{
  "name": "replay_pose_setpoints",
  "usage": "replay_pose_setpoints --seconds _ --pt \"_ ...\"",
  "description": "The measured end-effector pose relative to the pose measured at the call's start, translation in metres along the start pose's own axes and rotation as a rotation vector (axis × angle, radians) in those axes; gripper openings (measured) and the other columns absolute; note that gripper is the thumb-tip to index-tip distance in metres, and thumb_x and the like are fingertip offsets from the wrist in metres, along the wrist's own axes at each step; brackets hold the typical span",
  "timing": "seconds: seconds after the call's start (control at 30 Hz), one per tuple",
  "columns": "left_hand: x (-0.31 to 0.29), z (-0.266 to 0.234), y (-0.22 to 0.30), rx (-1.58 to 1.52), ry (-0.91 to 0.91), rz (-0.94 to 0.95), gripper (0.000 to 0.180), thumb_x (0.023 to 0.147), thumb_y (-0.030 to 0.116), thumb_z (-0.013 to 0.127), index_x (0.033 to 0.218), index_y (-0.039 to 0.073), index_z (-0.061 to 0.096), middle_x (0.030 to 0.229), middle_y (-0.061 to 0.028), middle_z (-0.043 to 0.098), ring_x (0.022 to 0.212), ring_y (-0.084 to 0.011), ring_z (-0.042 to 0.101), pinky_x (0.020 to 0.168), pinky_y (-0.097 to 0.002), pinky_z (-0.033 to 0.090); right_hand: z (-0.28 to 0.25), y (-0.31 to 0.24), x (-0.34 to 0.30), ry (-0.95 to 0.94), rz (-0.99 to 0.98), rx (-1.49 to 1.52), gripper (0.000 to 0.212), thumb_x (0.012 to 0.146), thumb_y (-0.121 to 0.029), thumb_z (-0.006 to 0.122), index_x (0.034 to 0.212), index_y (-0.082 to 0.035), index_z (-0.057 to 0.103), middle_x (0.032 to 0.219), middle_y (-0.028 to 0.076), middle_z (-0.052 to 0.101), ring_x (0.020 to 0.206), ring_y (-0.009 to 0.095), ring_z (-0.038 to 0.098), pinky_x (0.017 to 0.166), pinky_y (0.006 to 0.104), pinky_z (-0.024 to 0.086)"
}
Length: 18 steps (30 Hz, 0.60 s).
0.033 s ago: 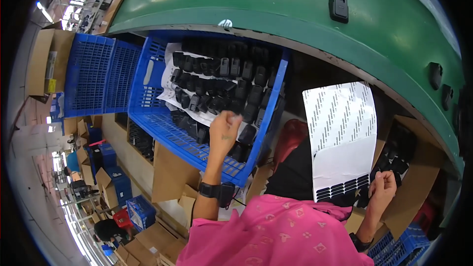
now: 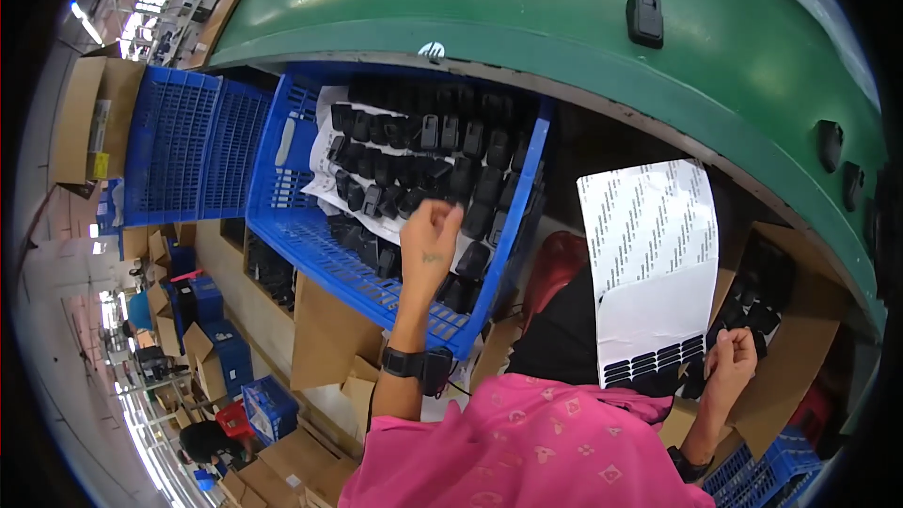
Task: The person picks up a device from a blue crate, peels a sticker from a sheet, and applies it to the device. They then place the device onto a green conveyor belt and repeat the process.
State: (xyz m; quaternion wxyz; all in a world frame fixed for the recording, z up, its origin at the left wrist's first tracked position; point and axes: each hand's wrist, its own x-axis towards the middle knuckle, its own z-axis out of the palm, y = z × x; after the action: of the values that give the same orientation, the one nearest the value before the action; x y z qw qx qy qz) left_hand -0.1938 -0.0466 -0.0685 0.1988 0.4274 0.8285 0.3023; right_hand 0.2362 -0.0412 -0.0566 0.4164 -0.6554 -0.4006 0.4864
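My left hand is raised over the near side of a blue plastic crate, thumb and fingers drawn together in a pinch. Anything between them is too small to make out. Rows of small black plastic devices sit in the crate on white paper. My right hand is curled closed beside the lower right corner of a white label sheet; its fingertips hide what they may hold. The sheet lies over my lap, with several black strips left in rows along its lower end.
A green workbench curves across the far side, bearing a black device and more at right. An open carton with black parts stands by my right hand. Left are another blue crate and cartons; a person is far off.
My left hand has turned slightly, its fingertips now pointing more upward over the crate. The right hand and the sheet look almost unmoved.
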Motion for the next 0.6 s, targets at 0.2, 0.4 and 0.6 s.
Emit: replay_pose_setpoints --seconds 0.2,0.4,0.6 --pt "0.071 0.035 0.179 -0.196 0.013 0.384 0.033 0.085 0.026 0.066 0.099 -0.003 0.058 0.076 -0.0096 0.059 0.065 -0.0156 0.054 0.061 -0.0279 0.044 -0.001 -0.006 -0.004 0.058 -0.028 -0.132 0.015 0.086 -0.006 0.060 0.075 -0.007 0.050 0.057 -0.006 0.045 0.048 0.001 0.039 0.043 0.0180 0.027" --pt "0.151 0.099 0.249 0.514 0.033 0.685 0.082 0.079 0.067 0.052 0.128 0.002 0.041 0.104 -0.0268 0.058 0.092 -0.0442 0.061 0.077 -0.0489 0.050 0.016 -0.041 -0.024 -0.031 -0.335 -0.525 0.018 0.078 -0.001 0.063 0.096 0.002 0.064 0.077 0.009 0.056 0.065 0.017 0.055 0.058 0.0251 0.043" --pt "0.167 0.097 0.259 0.243 -0.113 0.673 0.060 0.086 0.044 0.057 0.124 0.000 0.042 0.090 -0.0172 0.063 0.083 -0.0309 0.064 0.066 -0.0410 0.052 0.005 -0.018 -0.033 0.035 -0.396 -0.650 0.030 0.076 -0.004 0.068 0.105 0.003 0.062 0.092 0.015 0.054 0.081 0.029 0.057 0.070 0.0330 0.047"
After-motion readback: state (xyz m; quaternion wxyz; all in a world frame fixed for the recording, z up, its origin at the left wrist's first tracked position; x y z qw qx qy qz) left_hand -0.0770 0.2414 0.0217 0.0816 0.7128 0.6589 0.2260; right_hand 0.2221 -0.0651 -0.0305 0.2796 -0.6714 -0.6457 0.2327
